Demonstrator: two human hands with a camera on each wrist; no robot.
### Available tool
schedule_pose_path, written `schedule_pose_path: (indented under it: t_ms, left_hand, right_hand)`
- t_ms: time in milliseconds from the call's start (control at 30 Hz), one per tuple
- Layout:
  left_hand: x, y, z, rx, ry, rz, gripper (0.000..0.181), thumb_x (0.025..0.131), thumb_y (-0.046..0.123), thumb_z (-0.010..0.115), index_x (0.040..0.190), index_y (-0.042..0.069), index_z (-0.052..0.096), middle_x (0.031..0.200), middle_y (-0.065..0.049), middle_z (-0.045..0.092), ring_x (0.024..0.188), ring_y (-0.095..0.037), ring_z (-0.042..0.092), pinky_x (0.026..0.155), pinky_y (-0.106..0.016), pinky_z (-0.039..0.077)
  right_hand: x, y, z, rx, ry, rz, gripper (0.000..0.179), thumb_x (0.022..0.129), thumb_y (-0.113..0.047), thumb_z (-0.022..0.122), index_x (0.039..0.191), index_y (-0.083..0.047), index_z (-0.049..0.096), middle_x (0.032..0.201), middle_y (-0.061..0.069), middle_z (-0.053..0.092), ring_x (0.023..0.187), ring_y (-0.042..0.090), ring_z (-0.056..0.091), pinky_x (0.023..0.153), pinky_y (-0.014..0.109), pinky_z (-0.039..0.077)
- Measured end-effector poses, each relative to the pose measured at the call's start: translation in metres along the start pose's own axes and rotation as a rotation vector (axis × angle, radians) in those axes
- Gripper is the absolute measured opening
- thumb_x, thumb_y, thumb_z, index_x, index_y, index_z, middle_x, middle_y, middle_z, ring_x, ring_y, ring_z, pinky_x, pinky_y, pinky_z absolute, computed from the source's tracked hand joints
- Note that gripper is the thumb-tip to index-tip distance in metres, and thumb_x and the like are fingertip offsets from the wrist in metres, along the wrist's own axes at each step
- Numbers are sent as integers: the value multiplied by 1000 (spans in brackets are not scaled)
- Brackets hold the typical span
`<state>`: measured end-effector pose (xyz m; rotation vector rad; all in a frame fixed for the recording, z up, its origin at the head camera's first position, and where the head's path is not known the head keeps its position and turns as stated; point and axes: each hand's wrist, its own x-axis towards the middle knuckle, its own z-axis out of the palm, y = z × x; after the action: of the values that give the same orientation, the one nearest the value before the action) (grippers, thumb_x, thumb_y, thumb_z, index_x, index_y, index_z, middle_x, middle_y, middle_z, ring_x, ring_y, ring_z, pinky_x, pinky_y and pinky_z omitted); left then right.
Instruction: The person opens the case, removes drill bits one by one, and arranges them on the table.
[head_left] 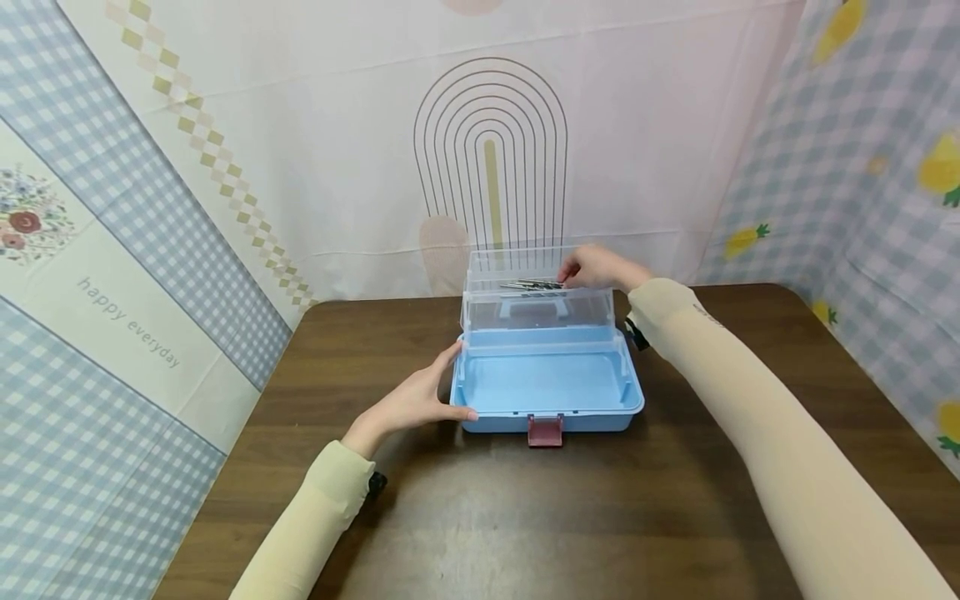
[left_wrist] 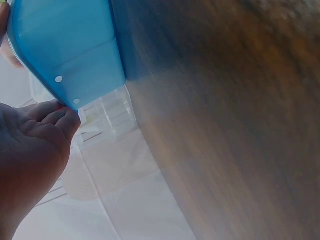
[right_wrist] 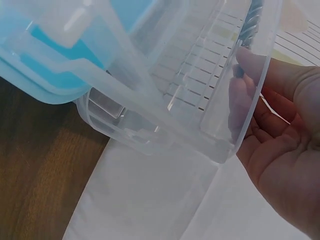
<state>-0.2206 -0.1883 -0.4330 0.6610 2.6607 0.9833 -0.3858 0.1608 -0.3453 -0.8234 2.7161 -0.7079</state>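
Observation:
A light-blue toolbox (head_left: 547, 382) stands on the table, its clear lid and clear upper tray (head_left: 538, 310) raised at the back. My left hand (head_left: 417, 398) spans the box's left end, thumb at the front corner and fingers at the rear one. In the left wrist view those fingers curl against the blue wall. Over the raised tray, my right hand (head_left: 597, 267) pinches the end of several metal drill bits (head_left: 531, 285). Their spiral flutes (right_wrist: 251, 27) show through the clear plastic in the right wrist view, with thumb and fingertips inside the tray.
A pink latch (head_left: 545, 431) hangs down at the box front. The brown wooden table (head_left: 510, 517) runs back to a printed cloth (head_left: 360, 167) behind the box. Checked cloth (head_left: 847, 192) hangs along the right side.

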Motion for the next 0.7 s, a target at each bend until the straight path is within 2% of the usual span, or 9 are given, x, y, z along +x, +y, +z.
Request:
schedule_pose_path:
  t_ms: [267,700]
  left_hand:
    - [0,2,1,-1,5,-3,122,74,66,80,164,29,5,166,6,17,147,-17,30,114,-47,33]
    - [1,1,2,-6,14,-16,123,73,66,81,164,29,6,166,6,18,147,-17,31,114,-47,34]
  right_hand:
    - [-1,2,-4,15,25,-18,15,94,1,65,107,7,71,102,18,72,97,32,66,90,46,52]
    - [-6,-2,-23,42,111,-32,18,98,0,61,111,8,69,110,22,69,101,35,64,92,49,50]
